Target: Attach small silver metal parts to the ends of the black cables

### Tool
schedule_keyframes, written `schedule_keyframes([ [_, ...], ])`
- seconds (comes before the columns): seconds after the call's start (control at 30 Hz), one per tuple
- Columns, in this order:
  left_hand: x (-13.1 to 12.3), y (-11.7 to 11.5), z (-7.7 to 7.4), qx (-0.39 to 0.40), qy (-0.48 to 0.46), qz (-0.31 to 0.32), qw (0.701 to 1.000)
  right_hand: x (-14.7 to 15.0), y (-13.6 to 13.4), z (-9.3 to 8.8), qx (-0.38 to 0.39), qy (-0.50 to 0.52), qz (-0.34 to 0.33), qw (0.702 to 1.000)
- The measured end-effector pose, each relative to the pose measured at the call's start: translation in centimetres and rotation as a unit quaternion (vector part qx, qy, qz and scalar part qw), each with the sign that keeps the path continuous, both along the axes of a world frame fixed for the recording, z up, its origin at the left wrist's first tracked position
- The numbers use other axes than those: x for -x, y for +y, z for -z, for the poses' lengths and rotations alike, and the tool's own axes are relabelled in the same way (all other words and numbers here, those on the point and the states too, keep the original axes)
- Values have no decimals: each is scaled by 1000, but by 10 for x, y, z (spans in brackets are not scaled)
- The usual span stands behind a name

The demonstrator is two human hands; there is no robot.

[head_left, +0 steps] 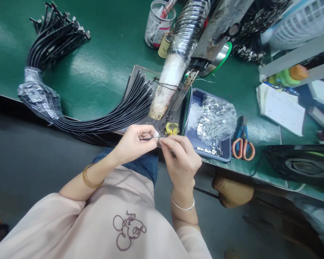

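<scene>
Close to the table's front edge, my left hand (136, 142) pinches the end of a thin black cable (146, 139). Fingertip to fingertip with it, my right hand (181, 154) is closed in a pinch at the cable's tip; whatever small piece it grips is hidden by the fingers. Just beyond them sits a yellow item (172, 128) on a dark board (135, 122). A thick bundle of black cables (97, 124) curves in from the left, its loose ends fanned out on that board. Plastic film (40, 93) wraps the bundle's middle.
A soldering-like metal tool (185, 90) and a wrapped duct (169, 75) slant down over the board. Right of them stand a blue tray (226, 153) with bagged small metal parts (216, 118), orange-handled cutters (243, 144) and a dark fan-like device (302, 163). A clear cup (158, 28) is behind.
</scene>
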State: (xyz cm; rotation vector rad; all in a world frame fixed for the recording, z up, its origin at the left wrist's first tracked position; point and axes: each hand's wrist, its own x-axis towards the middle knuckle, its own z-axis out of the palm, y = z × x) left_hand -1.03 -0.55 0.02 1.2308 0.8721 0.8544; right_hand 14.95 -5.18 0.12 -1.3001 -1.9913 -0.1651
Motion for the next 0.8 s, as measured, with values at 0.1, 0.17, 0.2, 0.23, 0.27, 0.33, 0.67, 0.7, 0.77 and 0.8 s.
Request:
schedule_keyframes([
  [0.1,0,1,1,-1,-3,-1,1000,1,-1,1,-25,-32,4,999],
  [0.17,0,1,1,-3,-3,-1,1000,1,0,0,-28,-42,0,999],
  [0.2,0,1,1,-3,-2,0,1000,2,0,-1,-20,-41,-5,999],
  [0.23,0,0,1,-1,0,2,1000,2,1,-1,-6,-34,-10,999],
  [0.27,0,0,1,3,2,4,1000,3,1,-2,13,-25,-16,999],
  [0.33,-1,-2,0,13,1,7,1000,3,1,-3,45,1,-20,999],
  [0.67,2,-7,-5,-5,17,15,1000,5,-2,-1,140,220,8,965],
  [0.7,2,-7,-5,-10,23,17,1000,5,-1,-2,154,239,-2,959],
  [0.77,3,-7,-4,-22,33,16,999,5,1,-2,170,272,-21,947],
  [0.8,3,-7,-4,-28,37,12,999,5,1,-2,171,282,-25,944],
])
